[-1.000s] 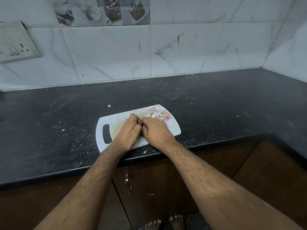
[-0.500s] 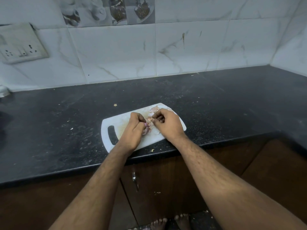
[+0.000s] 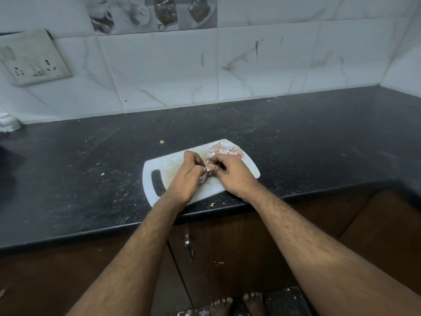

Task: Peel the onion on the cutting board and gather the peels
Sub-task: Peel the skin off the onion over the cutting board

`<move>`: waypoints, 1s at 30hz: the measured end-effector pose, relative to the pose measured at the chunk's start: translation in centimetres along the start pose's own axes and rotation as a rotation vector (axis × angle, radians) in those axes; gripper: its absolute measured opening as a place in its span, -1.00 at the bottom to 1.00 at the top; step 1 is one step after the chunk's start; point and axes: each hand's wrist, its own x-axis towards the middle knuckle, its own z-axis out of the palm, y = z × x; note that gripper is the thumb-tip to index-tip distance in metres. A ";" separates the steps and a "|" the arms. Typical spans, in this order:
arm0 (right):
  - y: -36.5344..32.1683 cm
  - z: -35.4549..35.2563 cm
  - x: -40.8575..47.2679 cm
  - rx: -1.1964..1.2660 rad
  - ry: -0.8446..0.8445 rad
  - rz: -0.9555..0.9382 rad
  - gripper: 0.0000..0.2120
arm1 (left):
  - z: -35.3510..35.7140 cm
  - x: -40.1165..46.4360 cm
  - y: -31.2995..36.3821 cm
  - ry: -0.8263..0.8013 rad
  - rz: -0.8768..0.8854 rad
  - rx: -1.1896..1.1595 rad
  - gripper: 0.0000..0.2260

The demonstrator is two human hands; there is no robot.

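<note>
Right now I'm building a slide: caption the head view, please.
Left hand and right hand peel an onion over a white cutting board, peels piled at its far corner.

Cutting board (image 3: 173, 166) lay on counter (image 3: 296, 137) near front edge; peels (image 3: 224, 151) on board's far right corner.

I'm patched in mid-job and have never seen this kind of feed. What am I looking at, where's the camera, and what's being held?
No machine here: a person's two bare hands, filmed by one camera worn on the head, looking down. A white cutting board lies on a black counter. The left hand grips a small onion, mostly hidden. The right hand pinches at its skin. Loose peels sit piled at the board's far end.
</note>
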 end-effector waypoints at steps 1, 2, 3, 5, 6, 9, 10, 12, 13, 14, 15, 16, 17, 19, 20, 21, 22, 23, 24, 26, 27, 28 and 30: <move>-0.1 0.0 0.0 -0.040 -0.014 -0.001 -0.89 | 0.0 0.0 0.0 -0.011 0.001 -0.001 -0.84; -0.2 0.0 0.0 -0.069 -0.024 -0.004 -0.87 | 0.0 0.1 -0.1 -0.015 0.005 0.002 -0.84; -0.3 -0.1 0.0 -0.084 -0.030 -0.005 -0.87 | 0.0 0.1 -0.2 -0.020 0.014 0.014 -0.86; -0.3 -0.1 -0.1 -0.083 -0.031 -0.003 -0.86 | 0.2 0.3 -0.5 -0.023 0.058 0.104 -0.94; -0.3 -0.1 -0.1 -0.085 -0.031 -0.001 -0.85 | 0.3 0.4 -0.8 -0.018 0.089 0.166 -0.95; -0.5 -0.1 -0.1 -0.095 -0.031 0.004 -0.86 | 0.4 0.6 -1.1 0.005 0.150 0.279 -0.93; -0.5 -0.1 -0.1 -0.095 -0.031 0.004 -0.86 | 0.5 0.7 -1.1 0.007 0.155 0.298 -0.93; -0.6 -0.1 -0.2 -0.094 -0.036 -0.003 -0.86 | 0.6 0.8 -1.1 0.013 0.156 0.327 -0.92; -0.6 -0.1 -0.3 -0.102 -0.037 -0.011 -0.85 | 0.7 0.8 -1.0 0.013 0.159 0.334 -0.93; -0.6 -0.1 -0.2 -0.121 -0.039 -0.021 -0.85 | 0.8 0.7 -0.9 0.013 0.163 0.342 -0.93; -0.7 -0.2 -0.2 -0.140 -0.044 -0.036 -0.84 | 0.8 0.7 -0.8 0.013 0.163 0.350 -0.93; -0.7 -0.2 -0.3 -0.137 -0.050 -0.047 -0.84 | 0.8 0.6 -0.7 0.017 0.160 0.350 -0.93; -0.7 -0.4 -0.4 -0.090 -0.055 -0.056 -0.84 | 0.8 0.6 -0.7 0.029 0.151 0.344 -0.94; -0.7 -0.8 -1.0 0.116 -0.040 -0.056 -0.84 | 0.5 0.9 -0.8 0.045 0.124 0.339 -0.95; -0.7 -1.0 -1.4 0.201 0.001 -0.044 -0.84 | 0.3 1.0 -0.9 0.042 0.121 0.344 -0.95; -0.7 -1.2 -1.5 0.234 0.046 -0.036 -0.85 | 0.1 1.1 -1.0 0.040 0.124 0.345 -0.94; -0.6 -1.2 -1.5 0.216 0.076 -0.023 -0.85 | 0.1 1.1 -1.1 0.037 0.130 0.330 -0.93; -0.6 -1.1 -1.4 0.149 0.088 -0.013 -0.85 | 0.1 1.1 -1.1 0.031 0.139 0.303 -0.91; -0.6 -0.8 -1.2 0.076 0.088 -0.002 -0.86 | 0.1 0.9 -1.1 0.026 0.147 0.273 -0.91; -0.9 -0.2 -0.9 0.019 0.108 0.032 -0.88 | 0.2 0.7 -1.0 0.025 0.138 0.219 -0.90; -1.0 -0.1 -0.9 0.024 0.126 0.046 -0.84 | 0.1 0.7 -0.9 0.028 0.125 0.198 -0.91; -1.0 -0.1 -1.0 0.017 0.141 0.051 -0.78 | 0.1 0.7 -0.8 0.032 0.117 0.183 -0.90; -1.1 -0.2 -1.2 -0.025 0.148 0.036 -0.68 | 0.1 0.7 -0.7 0.037 0.107 0.160 -0.90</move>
